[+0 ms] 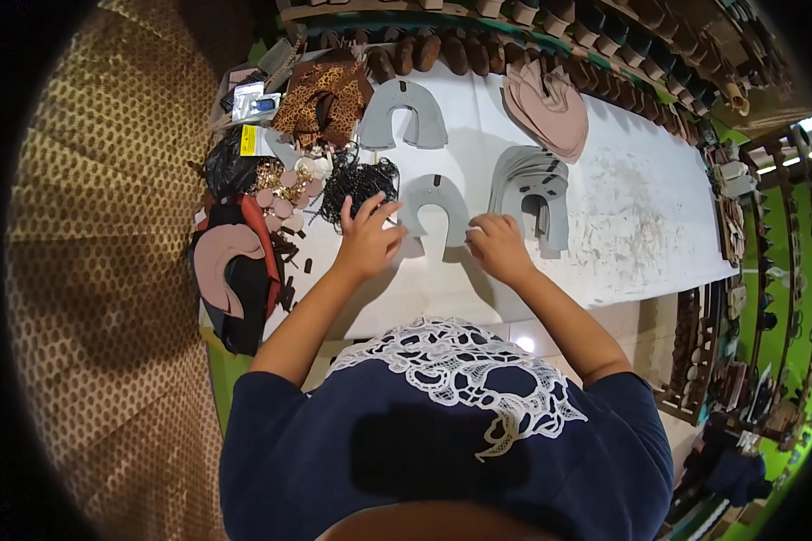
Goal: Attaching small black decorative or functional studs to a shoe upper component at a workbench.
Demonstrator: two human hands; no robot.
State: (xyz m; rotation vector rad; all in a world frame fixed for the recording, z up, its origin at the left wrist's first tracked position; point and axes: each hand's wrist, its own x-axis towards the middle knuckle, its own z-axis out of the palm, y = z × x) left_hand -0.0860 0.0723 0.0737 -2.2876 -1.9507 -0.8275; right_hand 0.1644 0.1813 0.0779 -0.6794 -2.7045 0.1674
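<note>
A grey U-shaped piece (438, 200), like a cut shoe-upper part with a small dark tab at its top, lies between my hands. My left hand (368, 239) is at its left leg, fingers spread, fingertips close to the edge; whether they touch it I cannot tell. On the other leg, the fingers of my right hand (500, 247) are curled together at the outer edge, gripping it. Just right of that hand is a stack of similar grey U-shaped pieces (525, 173) with dark tabs. Another grey U-shaped piece (404, 104) lies farther off.
A tangle of black cord (365, 187) lies beside my left hand. Pink cut pieces (545, 108) lie at the far right of the white table (645, 194). Leopard-patterned material (323, 104) and a curved pink piece (226, 261) are at left. Brown shoe forms (454, 54) line the back.
</note>
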